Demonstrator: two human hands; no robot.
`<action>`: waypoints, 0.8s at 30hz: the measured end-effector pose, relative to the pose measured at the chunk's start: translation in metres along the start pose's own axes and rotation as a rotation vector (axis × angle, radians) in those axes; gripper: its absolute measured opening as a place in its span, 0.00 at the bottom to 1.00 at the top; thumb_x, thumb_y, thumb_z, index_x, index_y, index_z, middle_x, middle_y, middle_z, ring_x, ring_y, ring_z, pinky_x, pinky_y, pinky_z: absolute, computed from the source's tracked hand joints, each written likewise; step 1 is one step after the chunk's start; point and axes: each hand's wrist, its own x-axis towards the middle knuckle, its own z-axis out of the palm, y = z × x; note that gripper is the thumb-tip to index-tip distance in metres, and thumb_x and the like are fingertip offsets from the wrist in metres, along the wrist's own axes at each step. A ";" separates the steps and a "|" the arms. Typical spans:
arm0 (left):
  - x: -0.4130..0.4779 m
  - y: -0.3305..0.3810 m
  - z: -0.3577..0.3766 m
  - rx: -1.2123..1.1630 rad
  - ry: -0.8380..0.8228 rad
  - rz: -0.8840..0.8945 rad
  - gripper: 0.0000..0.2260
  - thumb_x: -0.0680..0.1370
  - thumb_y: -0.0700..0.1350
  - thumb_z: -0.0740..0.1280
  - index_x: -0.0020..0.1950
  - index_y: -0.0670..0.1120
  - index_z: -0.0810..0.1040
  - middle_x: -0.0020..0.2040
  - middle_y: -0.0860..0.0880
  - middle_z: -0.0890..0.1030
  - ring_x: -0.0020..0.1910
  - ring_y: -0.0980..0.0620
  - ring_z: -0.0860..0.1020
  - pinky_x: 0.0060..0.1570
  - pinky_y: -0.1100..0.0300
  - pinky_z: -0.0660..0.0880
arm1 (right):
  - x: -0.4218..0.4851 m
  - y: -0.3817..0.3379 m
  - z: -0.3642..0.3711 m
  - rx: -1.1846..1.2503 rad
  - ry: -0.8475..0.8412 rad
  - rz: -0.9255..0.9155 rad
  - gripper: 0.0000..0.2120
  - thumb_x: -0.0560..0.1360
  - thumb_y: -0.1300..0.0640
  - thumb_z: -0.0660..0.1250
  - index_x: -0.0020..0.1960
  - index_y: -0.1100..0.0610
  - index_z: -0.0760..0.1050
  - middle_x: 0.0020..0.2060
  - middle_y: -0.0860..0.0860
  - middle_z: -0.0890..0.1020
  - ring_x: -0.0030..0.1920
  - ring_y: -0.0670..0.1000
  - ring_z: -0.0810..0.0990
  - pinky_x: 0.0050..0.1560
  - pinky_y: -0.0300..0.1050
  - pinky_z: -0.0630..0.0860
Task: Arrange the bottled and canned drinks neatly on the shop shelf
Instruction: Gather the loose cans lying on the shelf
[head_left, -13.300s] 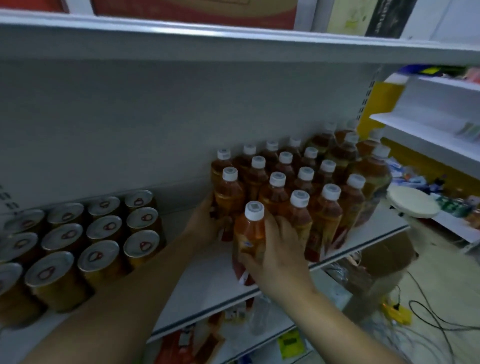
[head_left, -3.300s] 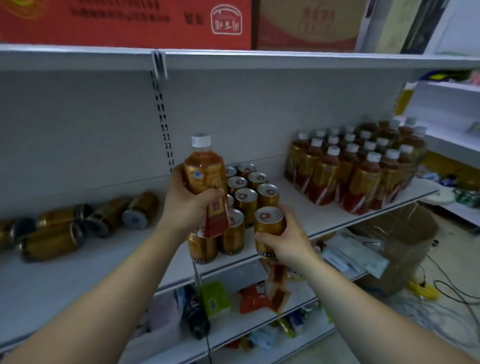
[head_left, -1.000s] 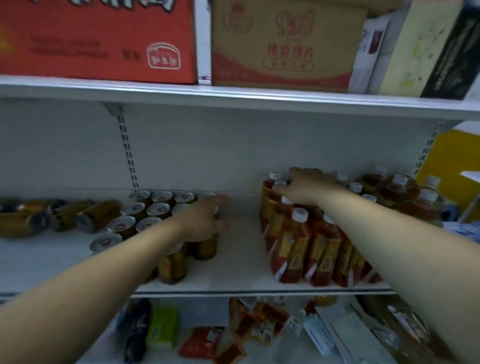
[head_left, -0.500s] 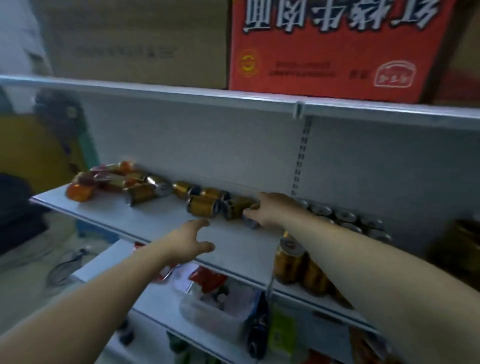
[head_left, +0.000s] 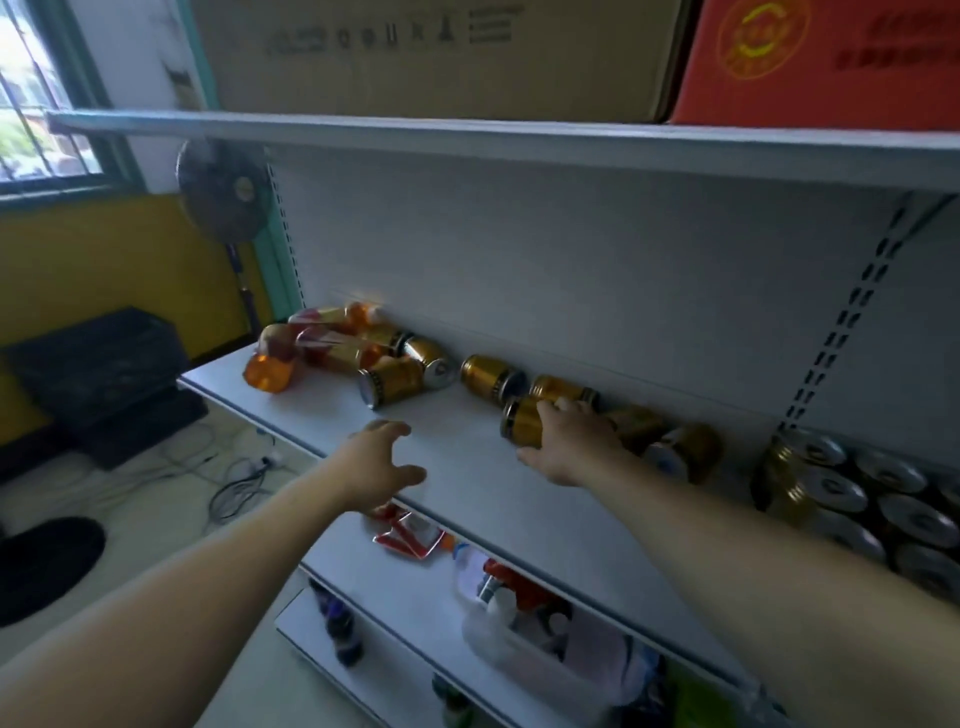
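1. Two hands are reaching over the white shelf (head_left: 467, 483), mine, with the right one further in than the left.
2. My right hand (head_left: 571, 447) is gripping a gold can (head_left: 521, 428) that is lying on its side near the middle of the shelf, fingers draping over its top and thumb stretching along the shelf in front of it.
3. My left hand (head_left: 382, 462) is hovering above the front edge of the shelf, fingers spread and loosely bent, holding nothing.
4. Several loose cans (head_left: 488, 375) are lying on their sides along the back of the shelf, some touching one another, on both sides of the one I am gripping.
5. Some orange bottles (head_left: 332, 345) are lying in a heap at the far left end, touching the nearest tipped cans.
6. Many upright cans (head_left: 839, 488) are standing packed together at the right end, silver tops facing up.
7. Overhead, a cardboard box (head_left: 441, 57) and a red box (head_left: 821, 62) are sitting side by side on the upper shelf (head_left: 519, 143).
8. Below, the lower shelf (head_left: 415, 587) is holding red packets (head_left: 405, 532) and a plastic jug (head_left: 524, 649).
9. Off to the left, a fan (head_left: 223, 189) is standing beside the shelving.
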 end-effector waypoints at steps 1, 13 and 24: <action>0.016 -0.004 -0.002 0.004 0.019 -0.006 0.31 0.75 0.55 0.68 0.74 0.50 0.61 0.75 0.46 0.61 0.71 0.44 0.64 0.68 0.50 0.63 | 0.011 -0.001 0.006 -0.016 -0.004 0.012 0.38 0.73 0.35 0.63 0.73 0.56 0.57 0.70 0.57 0.64 0.69 0.60 0.63 0.62 0.55 0.66; 0.162 -0.049 -0.017 0.373 0.053 0.036 0.42 0.73 0.63 0.64 0.77 0.53 0.43 0.76 0.45 0.52 0.73 0.38 0.52 0.67 0.44 0.61 | 0.047 -0.012 0.055 0.256 0.025 0.100 0.39 0.71 0.41 0.70 0.74 0.49 0.55 0.66 0.56 0.61 0.64 0.58 0.65 0.61 0.48 0.68; 0.175 -0.081 -0.007 -0.396 -0.143 0.299 0.32 0.71 0.40 0.73 0.69 0.47 0.59 0.60 0.37 0.72 0.50 0.41 0.76 0.47 0.47 0.78 | 0.005 -0.076 0.072 0.791 0.534 0.394 0.47 0.59 0.42 0.75 0.73 0.43 0.59 0.60 0.50 0.71 0.62 0.51 0.69 0.55 0.39 0.64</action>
